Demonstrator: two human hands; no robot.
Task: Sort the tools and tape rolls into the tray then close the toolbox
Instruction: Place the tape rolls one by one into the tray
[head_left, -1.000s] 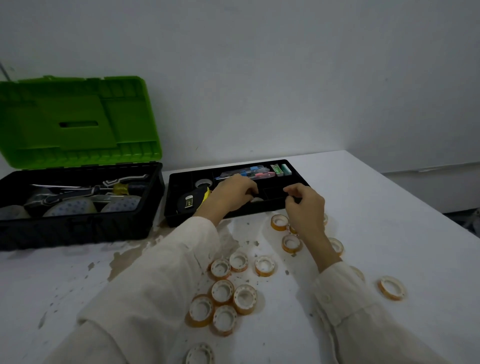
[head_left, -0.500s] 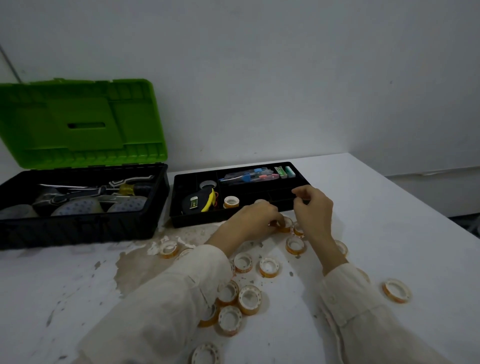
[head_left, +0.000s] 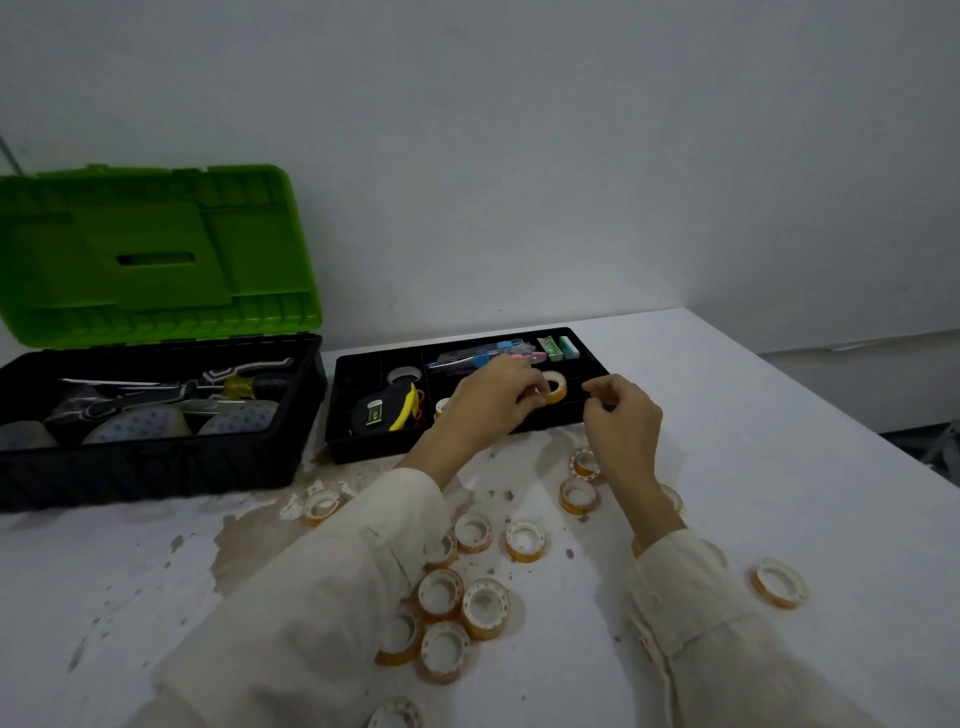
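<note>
Orange round tape roll (head_left: 554, 387), pinched in our left hand (head_left: 488, 402), hangs over the black plastic tray (head_left: 363, 449) near the worktop's (head_left: 753, 441) back edge. Our right hand (head_left: 621, 421) is curled; its hold we cannot tell.

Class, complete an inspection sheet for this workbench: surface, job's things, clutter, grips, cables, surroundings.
Surface: white table with a brown, flaking stained patch.
Job's things: black tray holds a tape measure and small tools; toolbox stands open, green lid up; many loose tape rolls lie on the table.
Clutter: white flakes beside the patch.
Grips: left hand pinches a tape roll over the tray; right hand has curled fingers, and whether it holds anything is unclear.
Cables: nothing seen.
Surroundings: plain wall.
</note>
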